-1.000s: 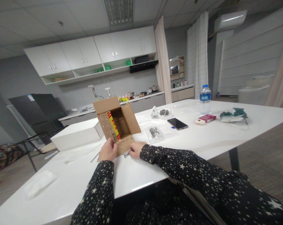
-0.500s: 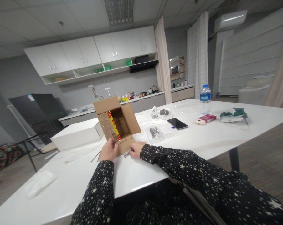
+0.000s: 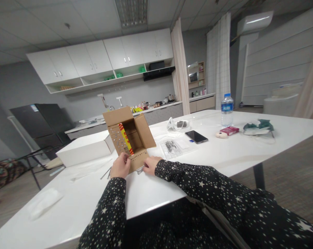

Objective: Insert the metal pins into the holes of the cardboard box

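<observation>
An open brown cardboard box [image 3: 135, 136] lies tipped towards me on the white table [image 3: 224, 155], its flaps spread, with a red and yellow item inside. My left hand [image 3: 120, 166] grips the box's near flap at its left corner. At the flap's right end my right hand [image 3: 150, 164] pinches a small metal piece [image 3: 140, 169] against the table. Both arms wear black sleeves with white stars.
A white box [image 3: 85, 148] stands left of the cardboard box. Clear bags of small parts [image 3: 174, 147], a phone [image 3: 196, 136], a water bottle [image 3: 226, 110], a pink pack [image 3: 229, 130] and green cloth [image 3: 259, 126] lie to the right. A plastic wrapper [image 3: 43, 203] lies near left.
</observation>
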`<state>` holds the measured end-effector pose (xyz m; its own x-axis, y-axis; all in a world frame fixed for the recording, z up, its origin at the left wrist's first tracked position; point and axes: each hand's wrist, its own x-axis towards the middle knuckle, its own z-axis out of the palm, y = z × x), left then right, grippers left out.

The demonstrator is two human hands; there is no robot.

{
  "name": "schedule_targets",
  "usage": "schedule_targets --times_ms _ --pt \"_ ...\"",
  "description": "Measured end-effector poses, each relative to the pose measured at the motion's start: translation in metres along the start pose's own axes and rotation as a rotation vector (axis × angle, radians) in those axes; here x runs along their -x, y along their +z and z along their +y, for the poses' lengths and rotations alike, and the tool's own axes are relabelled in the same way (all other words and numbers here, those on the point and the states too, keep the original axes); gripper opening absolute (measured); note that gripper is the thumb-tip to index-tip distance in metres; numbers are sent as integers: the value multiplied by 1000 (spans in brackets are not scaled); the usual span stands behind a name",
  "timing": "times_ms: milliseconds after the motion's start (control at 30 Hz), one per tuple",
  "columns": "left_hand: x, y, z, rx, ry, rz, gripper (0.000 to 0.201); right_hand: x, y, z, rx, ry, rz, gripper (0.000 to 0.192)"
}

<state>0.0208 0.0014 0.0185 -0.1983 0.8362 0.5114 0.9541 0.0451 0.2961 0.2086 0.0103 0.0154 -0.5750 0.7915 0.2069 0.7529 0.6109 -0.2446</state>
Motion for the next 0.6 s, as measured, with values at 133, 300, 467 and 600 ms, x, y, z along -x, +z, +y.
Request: schedule_targets --times_ms 133,300,467,600 --pt "0 -1 1 26 -8 -7 16 -3 4 2 8 -3 8 33" --pt "0 0 1 53 -1 -25 17 -5 6 3 5 13 -3 33" --pt "-2 3 -3 41 71 -45 16 -2 1 1 0 0 -3 30" --pt "-4 5 -7 16 106 -59 18 0 0 0 5 3 4 30"
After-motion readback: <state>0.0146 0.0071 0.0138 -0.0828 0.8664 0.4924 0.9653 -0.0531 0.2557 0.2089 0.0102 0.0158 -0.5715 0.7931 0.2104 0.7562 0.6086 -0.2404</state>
